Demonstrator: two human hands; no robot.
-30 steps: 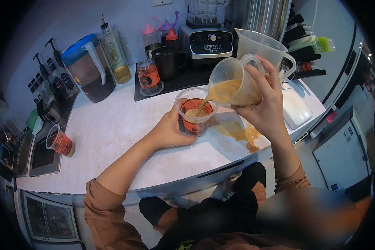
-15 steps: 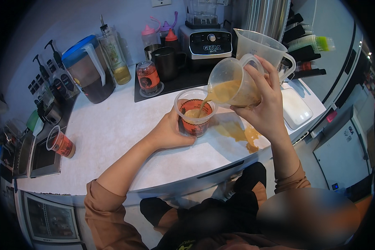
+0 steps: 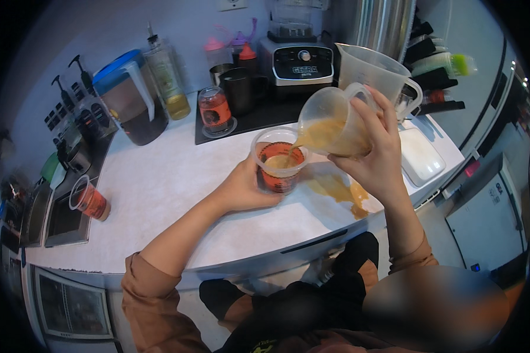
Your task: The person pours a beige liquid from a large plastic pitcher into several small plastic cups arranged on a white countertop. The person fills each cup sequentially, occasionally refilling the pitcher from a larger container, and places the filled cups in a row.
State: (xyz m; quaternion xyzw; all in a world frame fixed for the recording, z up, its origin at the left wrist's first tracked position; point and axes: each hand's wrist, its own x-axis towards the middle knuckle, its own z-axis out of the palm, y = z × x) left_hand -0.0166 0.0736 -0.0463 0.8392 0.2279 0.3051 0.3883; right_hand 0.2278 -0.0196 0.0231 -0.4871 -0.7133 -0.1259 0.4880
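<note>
My left hand [image 3: 250, 185] is wrapped round a clear plastic cup [image 3: 281, 179] with an orange-red printed band, standing on the white counter. Brown, milky liquid [image 3: 281, 162] partly fills it. In my right hand [image 3: 376, 153] is a small translucent measuring jug [image 3: 335, 103], gripped by its handle and body and tilted left over the cup's rim. A thin stream of tan liquid [image 3: 291, 154] runs from its spout into the cup. Beneath the jug, a tan spill [image 3: 335, 188] spreads on the counter beside the cup.
A second printed cup [image 3: 90, 200] with some drink stands at the left. Behind are a blue-lidded pitcher [image 3: 132, 100], an oil bottle [image 3: 169, 88], an upside-down cup [image 3: 214, 110], a dark mug [image 3: 237, 88], a blender [image 3: 303, 62] and a large jug [image 3: 372, 67]. A white container [image 3: 421, 156] sits at right.
The liquid in the held cup stands higher and the stream looks thinner. The jug is still tilted over the rim. The whole view has shifted slightly.
</note>
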